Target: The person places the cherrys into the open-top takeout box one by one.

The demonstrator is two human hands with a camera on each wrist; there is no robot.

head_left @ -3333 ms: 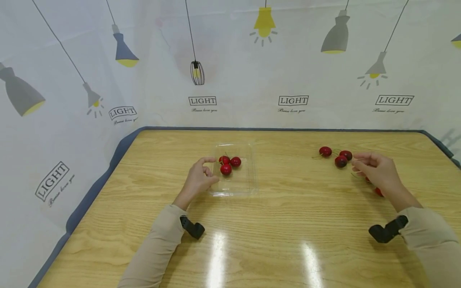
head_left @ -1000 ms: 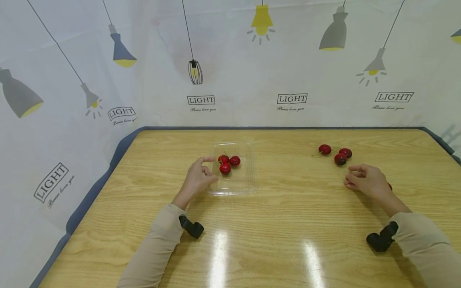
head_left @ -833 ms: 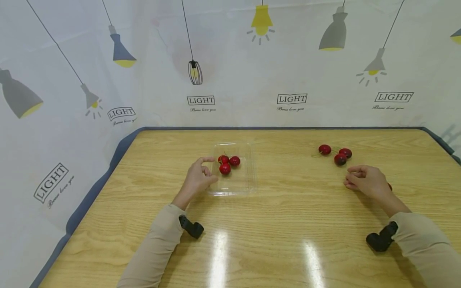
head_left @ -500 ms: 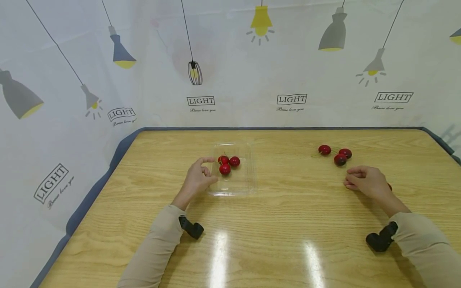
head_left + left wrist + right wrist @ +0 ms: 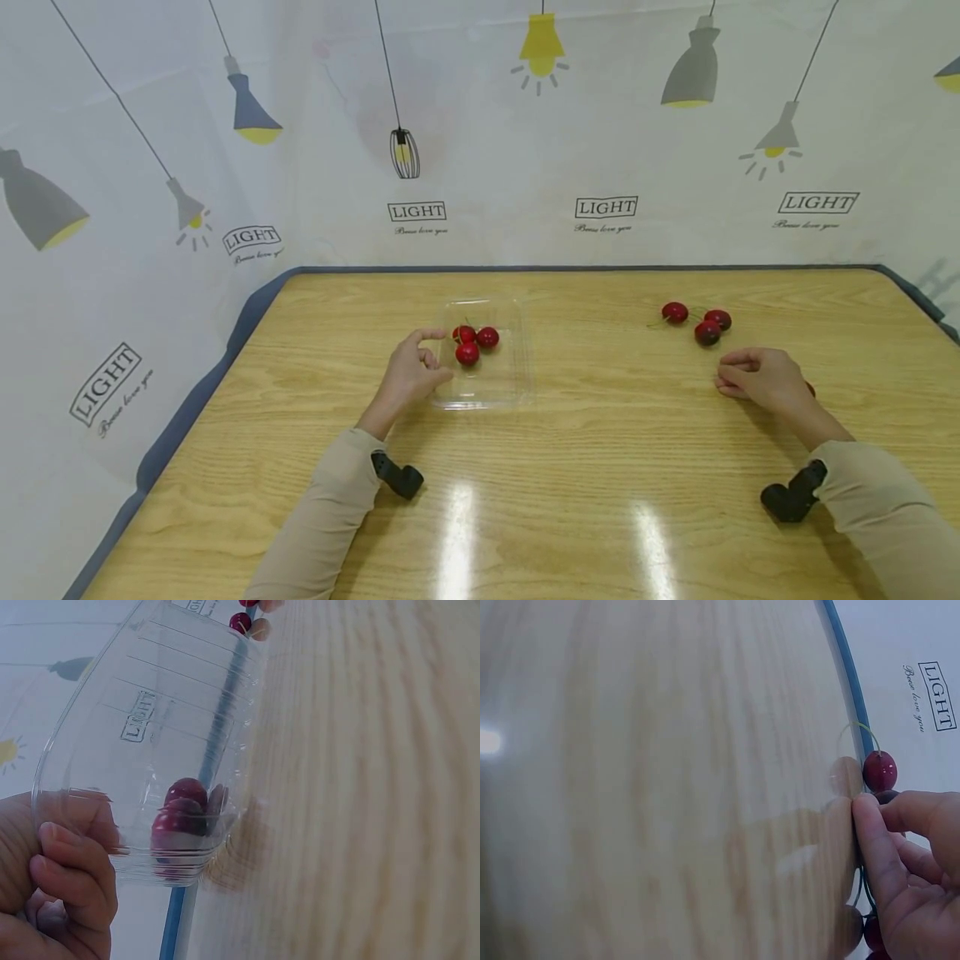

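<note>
Because round things roll, small bumps matter

While the left hand (image 5: 408, 368) pinches the side of the clear box (image 5: 497, 385), three red cherries (image 5: 467, 354) sit inside it, close together near that hand. The right hand (image 5: 765, 379) is well apart from the box, down near the table (image 5: 585, 467). Its fingertips are pressed together, but I can't tell if they hold anything. Three more cherries (image 5: 707, 333) lie just past those fingers, and another cherry (image 5: 811, 388) peeks out from behind the hand.

The box looks thin and light, so a hard squeeze might bend it, and a tug might slide it and roll the cherries inside. If the right hand bumps the loose cherries, they could roll off across the smooth table. A tight pinch might squash a cherry, too.
</note>
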